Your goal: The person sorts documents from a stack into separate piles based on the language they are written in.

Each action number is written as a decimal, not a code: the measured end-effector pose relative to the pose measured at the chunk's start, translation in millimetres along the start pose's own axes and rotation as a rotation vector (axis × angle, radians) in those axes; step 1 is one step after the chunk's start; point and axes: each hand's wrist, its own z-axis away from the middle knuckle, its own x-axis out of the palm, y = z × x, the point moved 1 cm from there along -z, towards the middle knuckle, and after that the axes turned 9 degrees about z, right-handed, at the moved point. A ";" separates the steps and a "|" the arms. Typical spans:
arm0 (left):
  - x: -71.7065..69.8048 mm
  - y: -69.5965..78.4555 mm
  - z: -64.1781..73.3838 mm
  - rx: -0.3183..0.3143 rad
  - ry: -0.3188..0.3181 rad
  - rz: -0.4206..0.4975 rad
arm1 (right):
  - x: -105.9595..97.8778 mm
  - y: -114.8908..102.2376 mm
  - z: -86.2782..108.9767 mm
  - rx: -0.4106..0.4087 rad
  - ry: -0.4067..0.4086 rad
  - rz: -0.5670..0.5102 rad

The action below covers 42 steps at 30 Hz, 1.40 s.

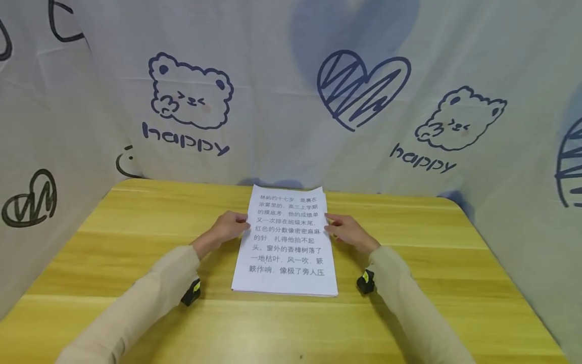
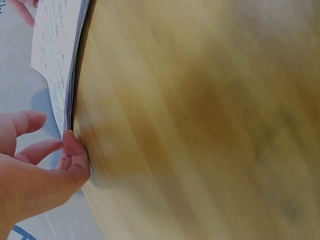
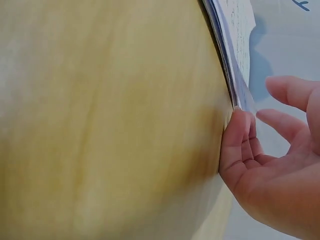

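Observation:
A stack of white paper sheets (image 1: 287, 237) lies upright to the viewer on the wooden table, its top sheet printed with lines of Chinese characters. The left hand (image 1: 229, 226) touches the stack's left edge with its fingertips. Opposite it, the right hand (image 1: 350, 231) has fingertips at the right edge. In the left wrist view, bent fingers (image 2: 76, 155) meet the layered edge of the pages while the thumb stands off it. The right wrist view shows the same: relaxed fingers (image 3: 239, 135) against the page edges, thumb apart. The sheets' top corners curl up slightly.
The yellow wooden table (image 1: 136, 263) reaches back to a pale cloth wall (image 1: 273, 121) with drawn bears, hearts and the word "happy". Small black devices with yellow marks sit at the left wrist (image 1: 191, 292) and the right wrist (image 1: 366, 282).

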 end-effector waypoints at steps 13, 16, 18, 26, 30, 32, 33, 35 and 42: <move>-0.8 -1.6 -0.8 0.148 0.098 0.049 | 4.9 -13.1 4.1 -0.017 0.068 0.022; -0.1 -0.3 -1.7 0.111 0.127 0.112 | 5.9 -14.1 2.4 -0.017 0.096 -0.003; 0.1 1.3 -2.1 0.084 0.143 0.137 | 6.1 -14.6 1.6 0.006 0.114 -0.030; -0.4 -0.5 -0.9 0.014 0.186 0.191 | 6.3 -18.1 2.2 0.087 0.157 -0.162; -2.2 -3.7 -1.9 -0.008 0.187 0.280 | 2.5 -18.7 4.6 0.105 0.153 -0.236; -3.6 -5.4 -1.0 -0.011 0.182 0.322 | -0.2 -18.7 6.5 0.112 0.156 -0.279; -4.4 -6.3 -0.1 -0.011 0.181 0.337 | -1.5 -18.5 7.7 0.112 0.157 -0.299; -5.9 -7.8 2.3 -0.003 0.171 0.372 | -3.8 -18.4 10.5 0.116 0.159 -0.334; -12.8 -9.7 11.2 0.034 0.160 0.494 | -3.6 -21.7 17.9 0.097 0.176 -0.391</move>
